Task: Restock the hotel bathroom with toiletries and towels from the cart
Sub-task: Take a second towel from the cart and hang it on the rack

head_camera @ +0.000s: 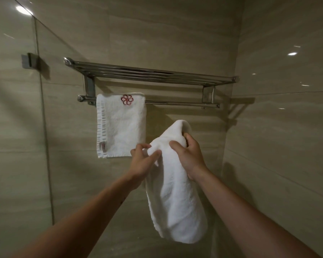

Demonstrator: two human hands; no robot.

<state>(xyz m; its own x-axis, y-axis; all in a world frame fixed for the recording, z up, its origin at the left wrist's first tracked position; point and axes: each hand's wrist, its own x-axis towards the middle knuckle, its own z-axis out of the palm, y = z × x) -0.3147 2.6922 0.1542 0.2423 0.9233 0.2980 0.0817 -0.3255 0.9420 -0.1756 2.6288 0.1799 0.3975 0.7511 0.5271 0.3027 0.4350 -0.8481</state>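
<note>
Towel rack (151,75) on the wall, logo towel (119,127) hung at the left end of its lower bar (183,103). Second towel (175,202) held below the bar's free stretch, apart from it. Right grip (190,155) curled round its top fold, left grip (142,161) pinching an edge. Step looks like hanging towel two; next it needs lifting and draping beside the first

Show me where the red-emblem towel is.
Head view, left of centre: the red-emblem towel hangs over the rack's lower bar, left of the held towel.
</note>
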